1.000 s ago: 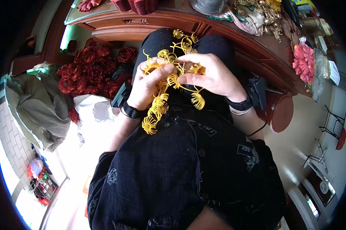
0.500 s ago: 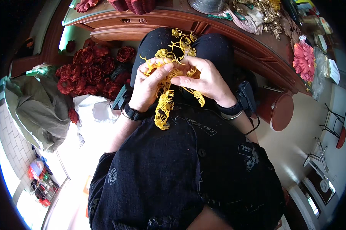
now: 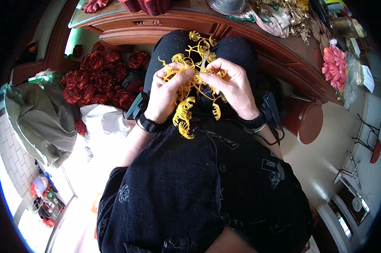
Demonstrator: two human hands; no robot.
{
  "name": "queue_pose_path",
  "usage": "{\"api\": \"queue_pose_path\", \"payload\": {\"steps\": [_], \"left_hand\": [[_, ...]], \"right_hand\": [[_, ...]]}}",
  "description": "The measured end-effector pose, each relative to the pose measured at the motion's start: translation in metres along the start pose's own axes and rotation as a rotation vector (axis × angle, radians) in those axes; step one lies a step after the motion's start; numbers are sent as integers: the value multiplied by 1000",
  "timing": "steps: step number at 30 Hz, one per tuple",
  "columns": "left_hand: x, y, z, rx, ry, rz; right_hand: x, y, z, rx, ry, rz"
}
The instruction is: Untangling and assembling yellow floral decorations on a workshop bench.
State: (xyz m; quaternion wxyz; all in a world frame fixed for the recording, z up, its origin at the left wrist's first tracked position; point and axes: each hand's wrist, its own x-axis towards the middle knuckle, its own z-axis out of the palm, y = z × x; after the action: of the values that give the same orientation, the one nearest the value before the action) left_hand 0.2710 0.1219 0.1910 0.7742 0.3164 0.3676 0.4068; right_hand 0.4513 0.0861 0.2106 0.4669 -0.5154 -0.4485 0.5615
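Note:
Above my lap, a tangle of yellow plastic flower stamens (image 3: 183, 110) on thin stems is held between my hands. My left hand (image 3: 163, 90) pinches part of the bunch between thumb and fingers, and fringed heads dangle below it. Close to it on the right, my right hand (image 3: 235, 88) has its thumb and forefinger closed on another part of the bunch. More of the fringed heads and stems spread over my dark trousers (image 3: 237, 52) beyond the hands. The stems right at the fingertips overlap too much to tell apart.
A carved wooden table (image 3: 178, 27) stands ahead, with a metal pot (image 3: 227, 5) and a pink flower (image 3: 335, 66) on it. Dark red artificial flowers (image 3: 102, 76) are heaped at left beside a grey-green cloth (image 3: 47, 122). A reddish-brown round stool (image 3: 310, 122) is at right.
My right hand has shifted slightly, its thumb and forefinger coming together on the stamens near the left fingertips. The hanging heads have swung a little to the right and up.

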Motion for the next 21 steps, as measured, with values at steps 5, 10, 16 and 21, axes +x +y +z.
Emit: {"api": "queue_pose_path", "payload": {"steps": [5,10,16,21], "left_hand": [[1,-4,-4,0,51,-10],[-6,2,9,-89,143,-56],[-7,0,11,-87,172,-102],[-4,9,-2,23,215,-84]], "right_hand": [[5,5,-2,-119,-121,-44],[-1,-7,1,-286,-134,-44],[-11,-11,2,-343,-76,-57],[-23,-26,0,-290,-149,-49]]}}
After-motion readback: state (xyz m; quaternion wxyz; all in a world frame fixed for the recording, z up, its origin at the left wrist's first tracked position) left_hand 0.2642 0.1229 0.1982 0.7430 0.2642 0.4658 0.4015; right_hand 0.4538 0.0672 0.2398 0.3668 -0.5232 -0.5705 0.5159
